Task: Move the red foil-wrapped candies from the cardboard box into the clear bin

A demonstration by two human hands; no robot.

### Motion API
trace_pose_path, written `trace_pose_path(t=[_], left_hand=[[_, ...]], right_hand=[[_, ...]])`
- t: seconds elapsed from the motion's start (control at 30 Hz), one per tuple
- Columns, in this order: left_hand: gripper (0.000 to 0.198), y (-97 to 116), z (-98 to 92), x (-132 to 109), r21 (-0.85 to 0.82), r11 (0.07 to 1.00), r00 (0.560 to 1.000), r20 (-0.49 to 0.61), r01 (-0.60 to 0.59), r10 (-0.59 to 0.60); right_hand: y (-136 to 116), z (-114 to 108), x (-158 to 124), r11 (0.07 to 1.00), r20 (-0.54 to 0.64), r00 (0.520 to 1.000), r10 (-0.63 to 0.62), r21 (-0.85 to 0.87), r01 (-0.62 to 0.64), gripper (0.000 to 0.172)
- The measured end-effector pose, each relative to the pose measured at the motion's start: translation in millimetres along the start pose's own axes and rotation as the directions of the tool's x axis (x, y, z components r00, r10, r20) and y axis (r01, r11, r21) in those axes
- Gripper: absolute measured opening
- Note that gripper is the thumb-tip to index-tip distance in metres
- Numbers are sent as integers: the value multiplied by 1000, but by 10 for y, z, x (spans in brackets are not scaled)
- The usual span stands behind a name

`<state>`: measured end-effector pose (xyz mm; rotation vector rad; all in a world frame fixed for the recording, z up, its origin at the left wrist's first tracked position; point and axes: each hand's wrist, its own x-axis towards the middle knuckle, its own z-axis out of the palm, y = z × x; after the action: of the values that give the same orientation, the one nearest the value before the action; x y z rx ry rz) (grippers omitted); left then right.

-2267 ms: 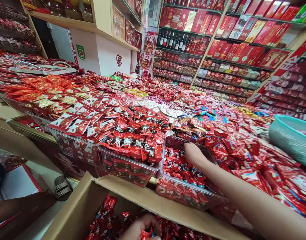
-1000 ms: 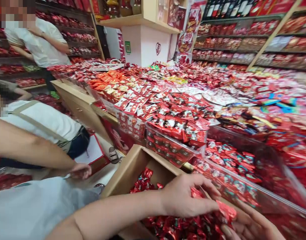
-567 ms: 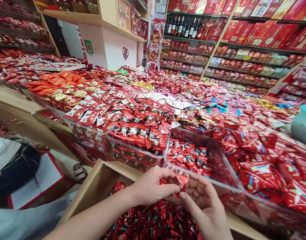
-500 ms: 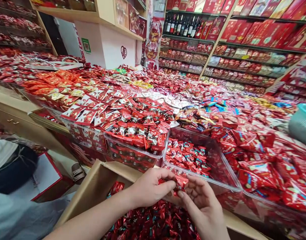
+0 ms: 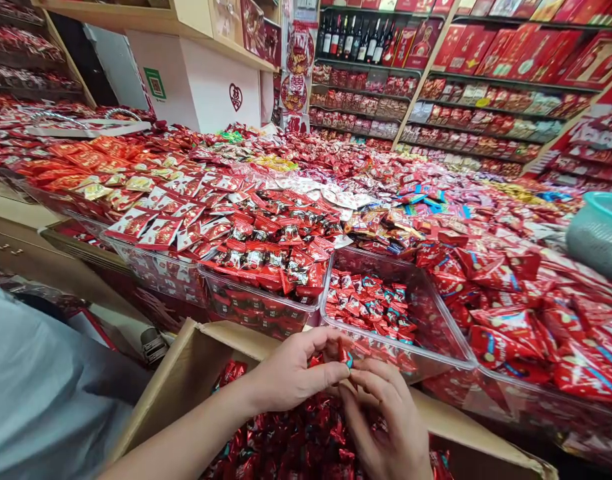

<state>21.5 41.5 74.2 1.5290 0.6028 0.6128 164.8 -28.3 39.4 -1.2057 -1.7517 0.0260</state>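
Note:
My left hand (image 5: 293, 373) is closed, pinching a small red-and-blue wrapped candy (image 5: 345, 356) between thumb and fingers. Close against it, my right hand (image 5: 393, 417) has its fingertips curled together by the same candy, with a bit of red wrapper showing there. Both hands are over an open cardboard box (image 5: 169, 383), where many red wrapped candies (image 5: 291, 440) lie. Just beyond the hands stands a clear plastic bin (image 5: 439, 327), partly filled with similar small red candies (image 5: 369, 300) with blue-green marks. My forearms and hands hide part of the box's contents.
Left of the bin, another clear bin (image 5: 256, 312) is heaped with red-and-black packets. Larger red packets (image 5: 516, 333) pile up on the right, near a turquoise basket (image 5: 599, 233). A person in a grey-blue garment (image 5: 51, 387) is close on the left. Stocked shelves (image 5: 416, 100) line the back.
My right hand has turned and drawn in closer to my left hand, its fingers more curled. The candy has tilted between the fingers. The person's grey-blue garment fills more of the left side.

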Motion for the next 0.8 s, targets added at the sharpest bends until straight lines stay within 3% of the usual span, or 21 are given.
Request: trace_pose_path(t=[0.17, 0.33, 0.43, 0.57, 0.67, 0.73, 0.8], left_hand=[[30, 25, -25, -18, 88, 996, 1000, 23, -20, 18], [36, 61, -44, -13, 85, 996, 994, 108, -25, 15], [36, 48, -33, -11, 125, 992, 995, 102, -4, -9], [38, 19, -14, -23, 130, 991, 999, 31, 15, -19], [33, 10, -18, -33, 156, 988, 999, 33, 13, -18], [30, 8, -27, -40, 173, 985, 999, 45, 13, -21], [28, 4, -38, -47, 176, 984, 999, 47, 13, -21]], right_hand=[[-28, -83, 25, 992, 46, 994, 100, 79, -103, 25], [4, -86, 14, 963, 195, 961, 198, 145, -228, 19], [-6, -107, 13, 952, 245, 944, 222, 155, -264, 7], [-19, -323, 193, 975, 175, 967, 185, 91, -203, 5], [99, -574, 549, 979, 115, 974, 197, -73, -189, 4], [265, -673, 845, 927, 98, 935, 340, -202, -316, 10], [474, -666, 1110, 827, 131, 821, 555, -188, -530, 13]])
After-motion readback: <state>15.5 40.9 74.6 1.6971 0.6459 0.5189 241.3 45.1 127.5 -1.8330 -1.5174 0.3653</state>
